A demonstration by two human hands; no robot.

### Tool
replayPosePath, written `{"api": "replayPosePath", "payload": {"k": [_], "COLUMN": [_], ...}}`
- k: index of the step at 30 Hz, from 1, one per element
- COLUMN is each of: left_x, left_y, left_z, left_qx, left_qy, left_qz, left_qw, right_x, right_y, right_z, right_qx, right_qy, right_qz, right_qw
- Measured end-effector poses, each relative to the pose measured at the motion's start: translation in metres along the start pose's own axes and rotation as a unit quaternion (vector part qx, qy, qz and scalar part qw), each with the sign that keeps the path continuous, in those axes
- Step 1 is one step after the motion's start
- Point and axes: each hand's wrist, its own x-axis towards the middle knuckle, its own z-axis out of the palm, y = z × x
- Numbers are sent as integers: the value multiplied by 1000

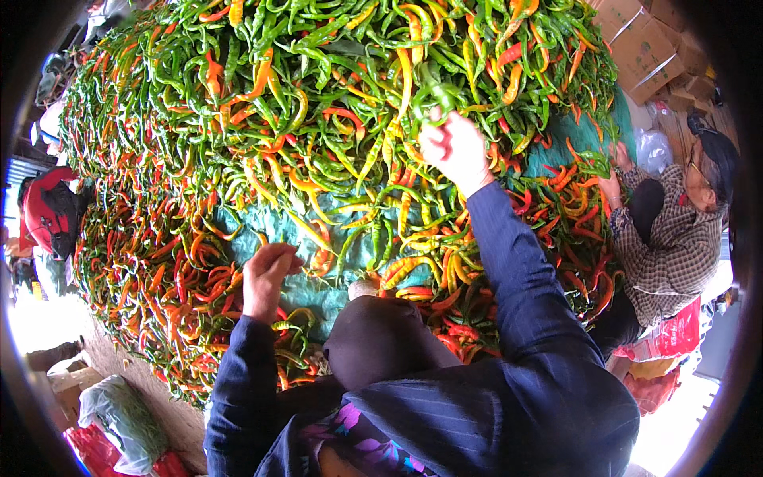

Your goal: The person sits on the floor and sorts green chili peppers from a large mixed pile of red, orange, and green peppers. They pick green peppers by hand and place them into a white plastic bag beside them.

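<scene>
A wide heap of long chili peppers (334, 65), mostly green at the top, spreads in front of me. My right hand (456, 149) is over its near slope, with a motion-blurred green chili pepper (440, 98) at the curled fingers. To the left, my left hand (268, 281) is raised above a bared patch of teal sheet (322, 301); its fingers are bent together and the palm is hidden. Yellow and orange peppers (411, 268) lie between my hands. Redder peppers (462, 331) are piled beside my right forearm, and a mixed red and green pile (173, 286) is left of my left hand.
At the right, a person in a checked shirt (667, 238) sits holding green peppers (596, 162). Cardboard boxes (641, 53) are stacked behind the heap. A person in red (50, 208) bends at the far left. Plastic-wrapped goods (122, 417) lie on the floor at lower left.
</scene>
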Motion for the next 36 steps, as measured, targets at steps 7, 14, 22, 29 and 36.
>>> {"api": "replayPosePath", "payload": {"k": [7,14,22,29,36], "left_x": [13,11,6,5,7], "left_y": [6,-21,-34,-26,-35], "left_z": [71,47,37,26,19], "left_qx": [-156,-271,-317,-440,-482], "left_qy": [-118,5,-73,-54,-44], "left_qz": [2,-88,-63,-130,-136], "left_qw": [981,959,943,887,864], "right_x": [-37,-18,94,53,-19], "right_y": [130,95,0,9,37], "right_z": [58,-6,-120,-118,-132], "right_qx": [-590,-367,-512,-324,-714], "right_qy": [-146,174,494,344,191], "right_qz": [-9,-76,-102,-112,-150], "right_qw": [794,910,695,874,656]}}
